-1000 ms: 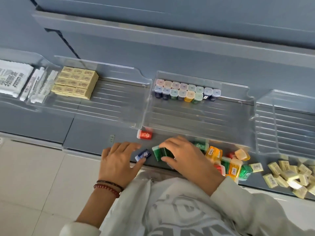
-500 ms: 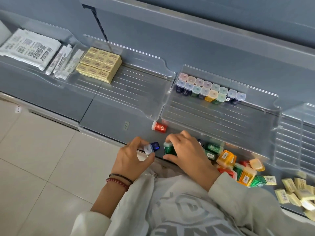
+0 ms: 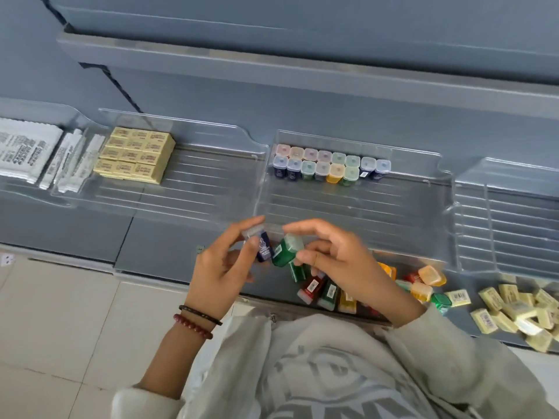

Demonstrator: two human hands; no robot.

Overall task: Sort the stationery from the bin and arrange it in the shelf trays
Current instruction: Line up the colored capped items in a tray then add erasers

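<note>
Left hand [image 3: 217,267]: fingers [image 3: 239,229] clamped on the dark blue box [image 3: 263,247], pinching cap and side. Right hand [image 3: 341,264]: fingers [image 3: 305,225] clamped on the green box [image 3: 286,252] the same way. Both boxes are in the air, touching or nearly so, over the front strip of the shelf [image 3: 163,252], just ahead of the middle tray [image 3: 348,213]. Neither is in the tray yet.

Risks as I read them:
1. You hold by fingertips only, partly on the translucent caps. If a cap is loose, it could pop and the body drops. The shelf edge is right below, with the floor [image 3: 60,313] beyond it.
2. The 2 boxes are close together and may knock each other as you reach in. Place 1 at a time.
3. Your right sleeve [image 3: 438,337] hangs over the loose pile [image 3: 320,288] of red, green and orange boxes. A forward swing could drag some off the edge.
4. The 2 rows [image 3: 329,166] stand upright and tight at the tray's back. Push a new box in hard and the neighbours may tip.
5. The tray floor is ribbed, so a box set down off-square may lean.

The loose yellow erasers [image 3: 514,309] are well apart, no issue.
</note>
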